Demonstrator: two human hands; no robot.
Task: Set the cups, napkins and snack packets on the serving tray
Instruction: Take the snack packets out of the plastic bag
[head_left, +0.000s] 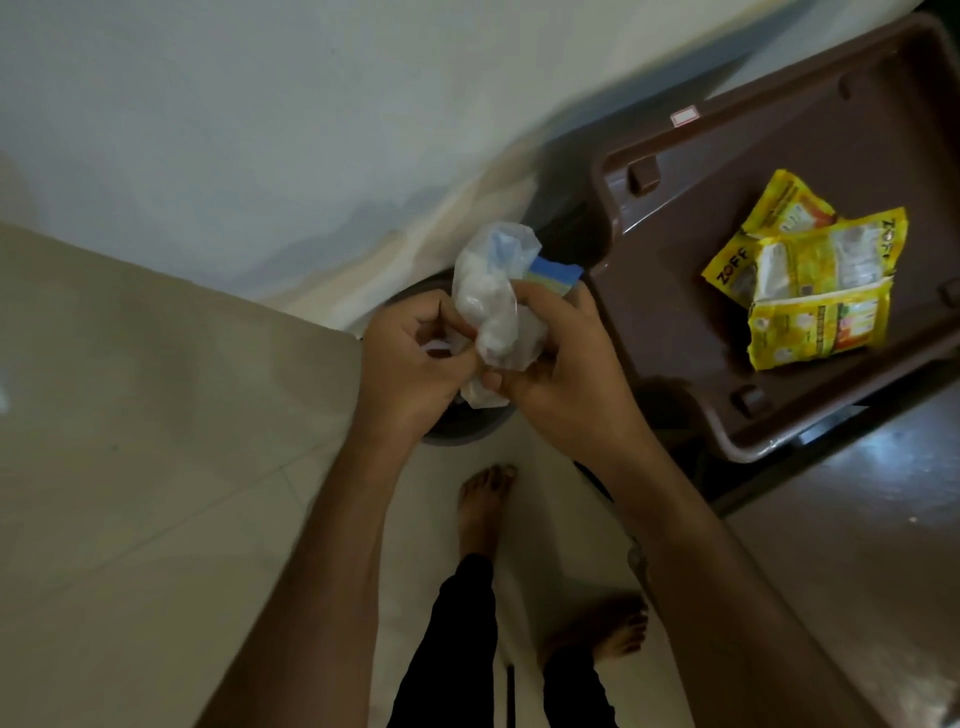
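While both hands work at chest height over the tiled floor (218, 519), a crumpled clear plastic bag (491, 306) with white contents sits between them. Left hand (415, 358): fingers curled, pinching the bag's lower edge. Right hand (566, 374): fingers and thumb wrapped round the bag's side. Brown serving tray (691, 322): to the right, on a dark worktop (883, 519). Yellow snack packets (810, 280): overlapping, lying inside the tray.

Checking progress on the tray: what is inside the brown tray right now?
Yellow snack packets lie overlapping inside the brown tray, so their count is unclear. No cups or napkins show there.
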